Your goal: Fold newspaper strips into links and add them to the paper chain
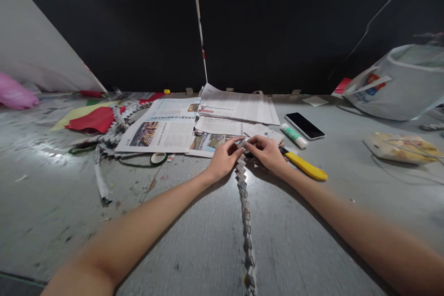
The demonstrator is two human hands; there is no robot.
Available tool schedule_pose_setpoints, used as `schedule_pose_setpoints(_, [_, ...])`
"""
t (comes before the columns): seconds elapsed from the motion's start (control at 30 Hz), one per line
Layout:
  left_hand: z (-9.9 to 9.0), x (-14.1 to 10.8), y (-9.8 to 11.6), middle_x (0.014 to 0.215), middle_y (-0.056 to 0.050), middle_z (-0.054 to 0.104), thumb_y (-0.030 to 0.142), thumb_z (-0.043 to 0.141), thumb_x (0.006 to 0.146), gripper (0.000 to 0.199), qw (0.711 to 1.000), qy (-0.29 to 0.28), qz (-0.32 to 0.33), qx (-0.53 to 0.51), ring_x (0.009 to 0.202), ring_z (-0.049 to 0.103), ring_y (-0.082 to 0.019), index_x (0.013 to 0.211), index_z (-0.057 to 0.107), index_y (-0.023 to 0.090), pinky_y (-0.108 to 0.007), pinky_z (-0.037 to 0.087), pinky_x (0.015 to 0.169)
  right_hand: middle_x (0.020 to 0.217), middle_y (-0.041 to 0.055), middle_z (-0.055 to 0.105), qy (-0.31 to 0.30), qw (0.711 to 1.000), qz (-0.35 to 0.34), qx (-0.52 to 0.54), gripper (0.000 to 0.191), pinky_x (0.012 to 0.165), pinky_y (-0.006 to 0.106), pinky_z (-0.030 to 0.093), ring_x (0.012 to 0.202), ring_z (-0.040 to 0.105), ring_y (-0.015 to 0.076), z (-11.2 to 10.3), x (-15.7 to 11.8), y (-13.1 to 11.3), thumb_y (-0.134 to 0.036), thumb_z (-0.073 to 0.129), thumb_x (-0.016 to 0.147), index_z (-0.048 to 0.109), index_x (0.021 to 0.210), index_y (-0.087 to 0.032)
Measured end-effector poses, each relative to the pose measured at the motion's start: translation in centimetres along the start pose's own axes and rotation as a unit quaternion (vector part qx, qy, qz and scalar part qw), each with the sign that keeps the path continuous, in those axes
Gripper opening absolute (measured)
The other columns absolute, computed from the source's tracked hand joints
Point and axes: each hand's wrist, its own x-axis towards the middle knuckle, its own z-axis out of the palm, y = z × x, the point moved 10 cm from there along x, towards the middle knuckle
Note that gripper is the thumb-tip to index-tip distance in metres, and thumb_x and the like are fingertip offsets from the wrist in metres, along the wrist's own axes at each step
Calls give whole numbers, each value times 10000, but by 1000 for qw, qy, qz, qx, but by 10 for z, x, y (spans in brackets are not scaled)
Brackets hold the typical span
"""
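A long zigzag chain of folded newspaper strips (247, 215) runs up the middle of the grey table from the near edge. Its far end lies between my two hands. My left hand (225, 158) pinches that end with thumb and forefinger from the left. From the right, my right hand (266, 151) closes its fingers on the same end, whose tip is partly hidden. Beyond my fingers lie printed newspaper sheets (173, 125). Beside my right wrist rests a yellow-handled cutter (307, 165), its front end partly covered by that hand.
A glue stick (294, 136) and a phone (305, 126) lie at the right, near a white bag (398, 83) and a yellow packet (404, 148). On the left are a tape roll (158, 159), red paper (92, 120) and more folded chain (116, 125). A black panel (277, 27) stands behind.
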Motion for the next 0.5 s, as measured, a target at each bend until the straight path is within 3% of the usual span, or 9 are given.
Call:
schedule_pose_setpoints(0.17, [0, 0, 0, 810, 0, 623, 462, 749, 1009, 502, 999, 11, -9, -37, 772, 622, -190, 1418, 644, 192, -335, 525, 759, 716, 23, 675, -1, 1000, -3, -7, 467, 581, 319, 450, 624, 574, 174, 0, -1, -2, -675, 743, 939, 736, 973, -210])
schedule_pose_setpoints(0.27, [-1, -1, -3, 870, -26, 672, 452, 771, 995, 419, 998, 20, -18, -54, 843, 685, -208, 1287, 630, 187, -342, 551, 794, 669, 5, 638, 1, 1000, -9, -17, 467, 559, 309, 430, 596, 546, 164, -1, -1, -4, -674, 742, 939, 736, 956, -207])
schedule_pose_setpoints(0.5, [-3, -6, 3, 886, -34, 697, 381, 720, 1029, 219, 999, 37, 14, 35, 825, 671, -208, 1122, 617, 212, -346, 512, 783, 660, 6, 636, -16, 998, -33, -48, 464, 566, 311, 418, 599, 533, 167, 2, -2, -12, -669, 712, 960, 732, 924, -208])
